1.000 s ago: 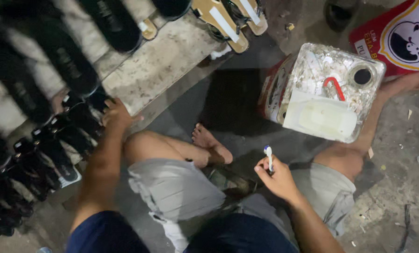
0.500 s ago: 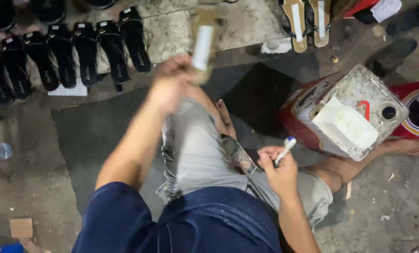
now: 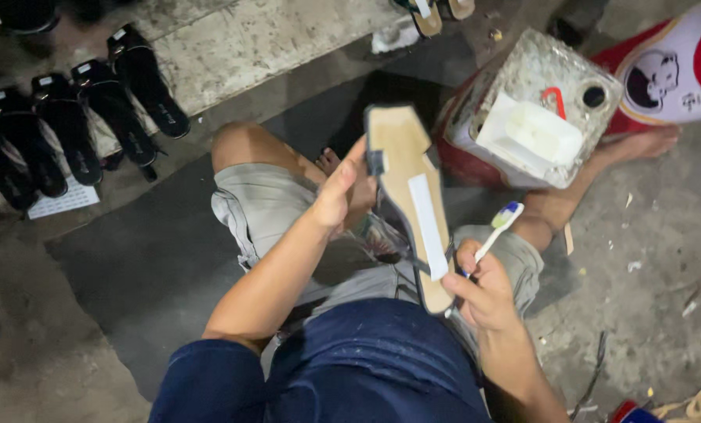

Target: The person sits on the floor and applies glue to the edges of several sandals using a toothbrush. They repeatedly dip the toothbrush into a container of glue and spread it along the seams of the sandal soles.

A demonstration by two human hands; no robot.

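The left hand grips a tan flat shoe sole over the lap, underside up for access. At four o'clock, the right hand clasps a white toothbrush, bristles up.

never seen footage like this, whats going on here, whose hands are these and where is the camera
No machine here: the camera sits on a person's head and looks down at their own two bare hands as they sit on the floor. The left hand holds a tan shoe sole with a white strip on it. The right hand supports the sole's near end and grips a toothbrush. Beside the knee stands a stained square tin can with a white tray on top. Black shoes lie in a row at upper left.
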